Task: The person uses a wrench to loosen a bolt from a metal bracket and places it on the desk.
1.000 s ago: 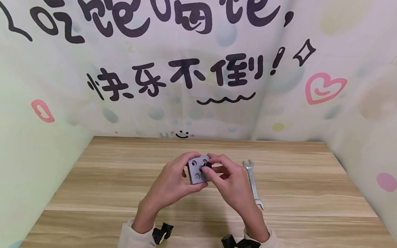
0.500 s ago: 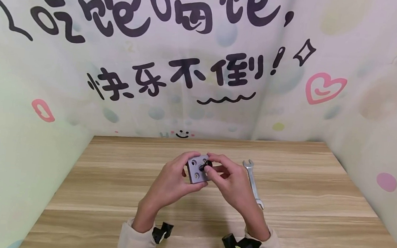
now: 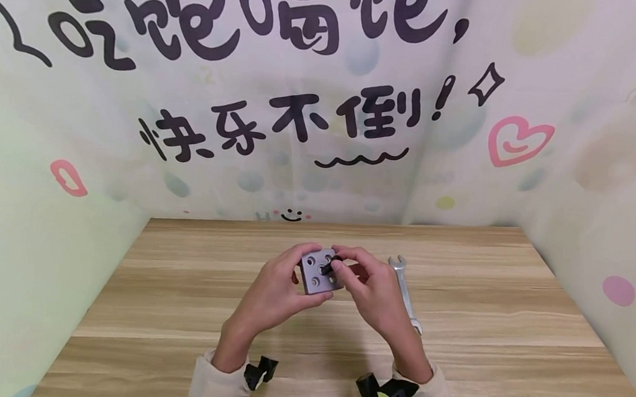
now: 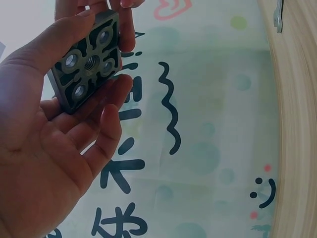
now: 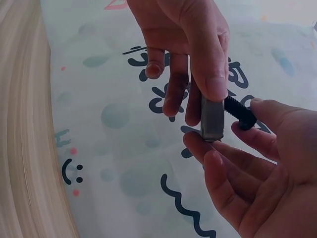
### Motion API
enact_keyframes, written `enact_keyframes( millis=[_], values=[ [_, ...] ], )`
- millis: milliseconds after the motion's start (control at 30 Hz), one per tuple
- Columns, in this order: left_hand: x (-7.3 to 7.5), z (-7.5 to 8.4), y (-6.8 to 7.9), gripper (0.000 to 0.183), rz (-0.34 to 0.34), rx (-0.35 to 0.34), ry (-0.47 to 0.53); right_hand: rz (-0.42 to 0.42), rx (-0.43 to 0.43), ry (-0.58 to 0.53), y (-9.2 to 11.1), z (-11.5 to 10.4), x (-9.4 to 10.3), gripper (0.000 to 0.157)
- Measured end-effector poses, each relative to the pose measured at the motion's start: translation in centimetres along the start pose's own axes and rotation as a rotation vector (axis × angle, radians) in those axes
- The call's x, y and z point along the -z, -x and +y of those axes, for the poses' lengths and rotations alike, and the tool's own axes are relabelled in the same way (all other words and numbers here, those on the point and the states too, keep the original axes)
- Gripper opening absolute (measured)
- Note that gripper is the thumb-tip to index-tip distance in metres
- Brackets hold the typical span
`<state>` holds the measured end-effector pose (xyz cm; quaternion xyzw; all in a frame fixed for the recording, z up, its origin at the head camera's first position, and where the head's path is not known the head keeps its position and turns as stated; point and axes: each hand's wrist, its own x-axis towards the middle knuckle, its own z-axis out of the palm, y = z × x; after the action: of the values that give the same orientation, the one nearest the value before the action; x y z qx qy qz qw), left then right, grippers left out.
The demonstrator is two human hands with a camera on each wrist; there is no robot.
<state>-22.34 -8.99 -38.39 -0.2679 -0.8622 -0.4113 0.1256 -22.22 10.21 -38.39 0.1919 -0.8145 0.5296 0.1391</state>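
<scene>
Both hands are raised over the table around a small square metal plate [image 3: 323, 285] with several holes. My left hand [image 3: 273, 290] grips it by opposite edges, thumb on one side and fingers on the other. The left wrist view shows the plate's back [image 4: 79, 74], dark and ribbed, with a threaded hole in its middle. Between thumb and forefinger, my right hand [image 3: 373, 291] pinches a black bolt [image 5: 241, 114]. The bolt's threaded shank stands out from the plate at the central hole, its head between the fingertips. Other right fingers reach under the plate's edge.
A silver open-ended wrench [image 3: 407, 298] lies on the wooden table [image 3: 187, 288] to the right of the right hand. A printed cloth wall [image 3: 274, 182] stands behind the table, with more wall at both sides. Black cameras are strapped at both wrists.
The right thumb has shifted slightly upward on the bolt, and more of its dark shank shows from above. The left hand and the plate have hardly moved.
</scene>
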Motion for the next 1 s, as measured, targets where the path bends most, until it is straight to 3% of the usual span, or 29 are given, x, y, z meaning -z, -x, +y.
enact_keyframes(
  millis=[300, 467, 700, 1000],
  values=[
    [-0.2, -0.4, -0.1, 0.068, -0.036, 0.028, 0.018, 0.005, -0.037, -0.058, -0.4, 1.0, 0.8, 0.014],
    [-0.5, -1.0, -0.2, 0.069, -0.100, 0.090, 0.040, -0.007, -0.078, 0.071, -0.6, 1.9, 1.4, 0.013],
    [-1.4, -2.4, -0.3, 0.079, -0.247, 0.193, 0.024, -0.098, -0.095, 0.275, -0.9, 4.2, 1.5, 0.016],
    [-2.9, -4.9, -0.3, 0.080, -0.357, 0.224, -0.001, -0.292, -0.145, 0.595, -0.8, 7.2, -0.4, 0.018]
  ],
)
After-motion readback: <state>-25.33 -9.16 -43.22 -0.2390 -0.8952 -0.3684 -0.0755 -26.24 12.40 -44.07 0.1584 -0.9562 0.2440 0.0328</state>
